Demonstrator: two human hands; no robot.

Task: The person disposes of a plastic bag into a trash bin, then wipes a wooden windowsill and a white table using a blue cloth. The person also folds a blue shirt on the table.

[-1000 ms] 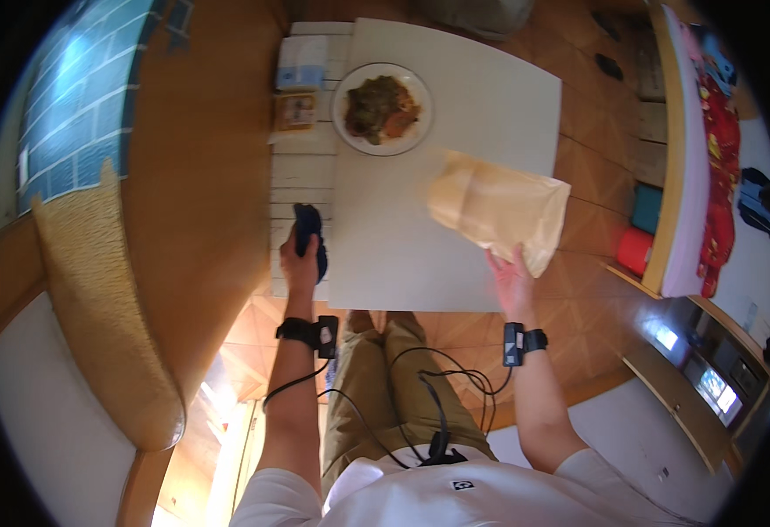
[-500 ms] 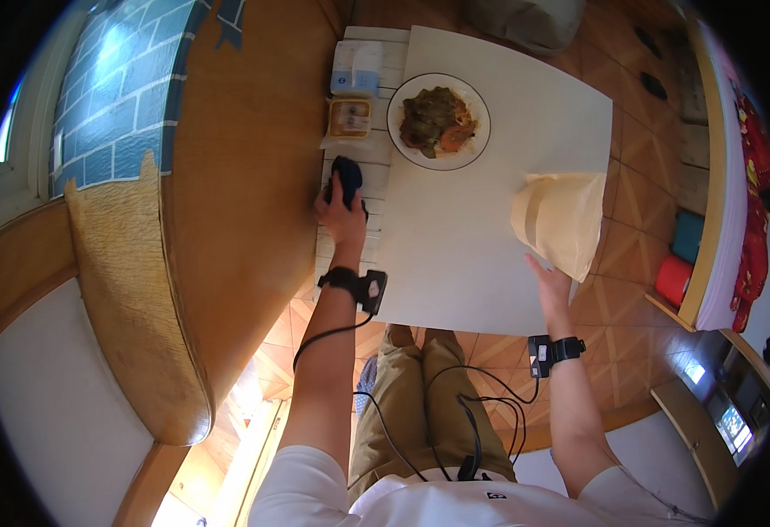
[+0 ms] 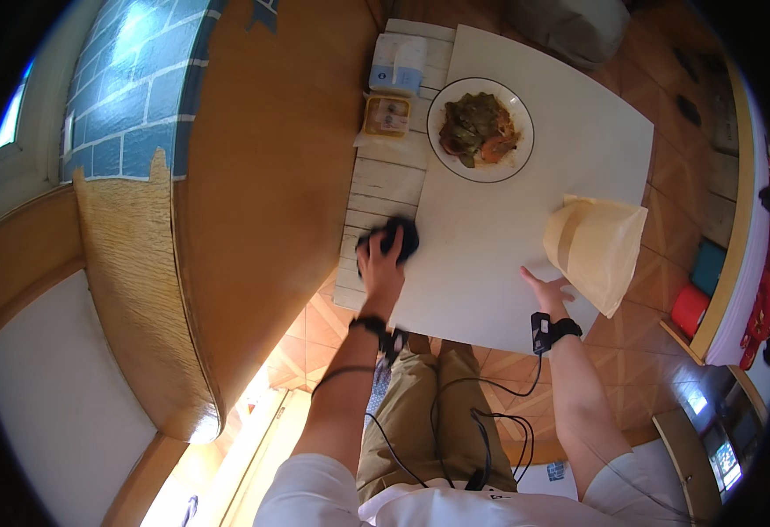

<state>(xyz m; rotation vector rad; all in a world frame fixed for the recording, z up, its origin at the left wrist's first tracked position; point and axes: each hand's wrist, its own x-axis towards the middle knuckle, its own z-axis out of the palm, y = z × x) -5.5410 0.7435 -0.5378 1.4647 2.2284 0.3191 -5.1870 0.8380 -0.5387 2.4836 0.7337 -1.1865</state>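
My left hand (image 3: 382, 268) is closed on a dark blue, bunched-up cloth (image 3: 400, 237). The cloth rests where the white plank strip (image 3: 385, 180) meets the smooth white tabletop (image 3: 477, 255). On the right, my right hand (image 3: 549, 290) hovers at the near part of the table with its fingers spread and nothing in them. Just beyond it and apart from it stands a cream paper-like bag (image 3: 609, 255) with a tan band, at the table's right edge. A white plate (image 3: 523, 154) of cooked food with greens sits toward the far side.
A white and light-blue packet (image 3: 398, 63) and a small yellow-rimmed tray (image 3: 386, 115) under clear film lie on the planks at far left. A wooden panel (image 3: 271, 176) borders the table's left. Black cables (image 3: 490, 413) hang from my wrists over my lap.
My left hand has drawn the cloth toward me along the planks, slightly to the right. My right hand has moved a little away from the bag, fingers wider. The whole view has shifted.
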